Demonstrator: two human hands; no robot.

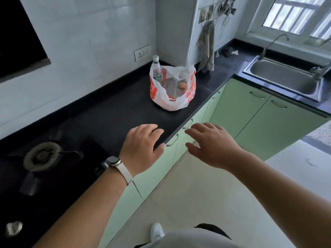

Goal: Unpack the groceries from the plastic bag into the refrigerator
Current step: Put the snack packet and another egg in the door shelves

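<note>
A white plastic bag with red print (179, 102) stands open on the black countertop (114, 115) near the corner. A clear water bottle with a white cap (156, 68) sticks up from its left side, and an orange-brown round item (182, 85) lies inside. My left hand (141, 147), with a watch on the wrist, hovers over the counter's front edge, fingers apart and holding nothing. My right hand (213, 144) reaches out beside it above the cabinet fronts, also open and holding nothing. Both hands are well short of the bag. No refrigerator is in view.
A gas hob with burners (42, 156) is set into the counter at the left. A steel sink (284, 77) with a tap lies at the right. Green cabinet doors (238, 108) run under the counter. A cloth (206, 49) hangs by the corner. Pale floor tiles lie below.
</note>
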